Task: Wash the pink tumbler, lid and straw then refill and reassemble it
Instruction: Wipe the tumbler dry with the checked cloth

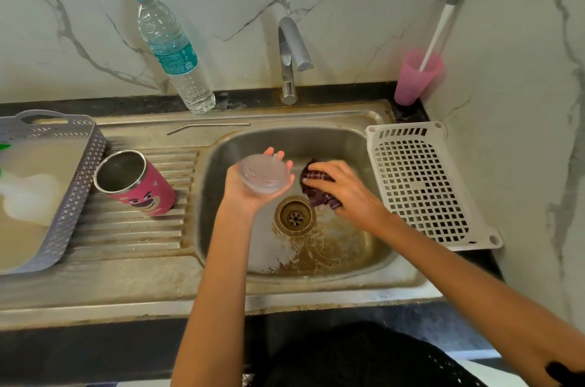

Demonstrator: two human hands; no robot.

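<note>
Lid (263,174): clear plastic, light, thin and stiff, probably slick once wet and soapy. It's cupped in my left hand (243,194), palm up, with the fingertips curled over its far rim and the thumb side under the near edge. It sits over the left half of the sink (316,288) basin, above and left of the drain (295,216). I'd hold it by the rim, not the flat face, since the face flexes and needs to stay open for scrubbing. There's a small raised spout at its far edge, so I'd keep my fingers off that.

My right hand (343,187) is just right of the lid, low in the basin, fingers curled around a dark checked cloth (321,200). The cloth is soft, limp and bunched, and its nearest corner is close to the lid's right edge. I can't tell if they touch.

Pink tumbler (139,184): steel-lined, rigid, the heaviest of the three. It stands open-mouthed on the draining board, well left of both hands, and I'd take it around the body.

Straw (207,127): a thin metal tube lying on the far edge of the draining board. It will likely roll, so I'd pinch it mid-length.

Tap (291,47): no water visible. The water bottle (172,47) stands far left of it.
</note>
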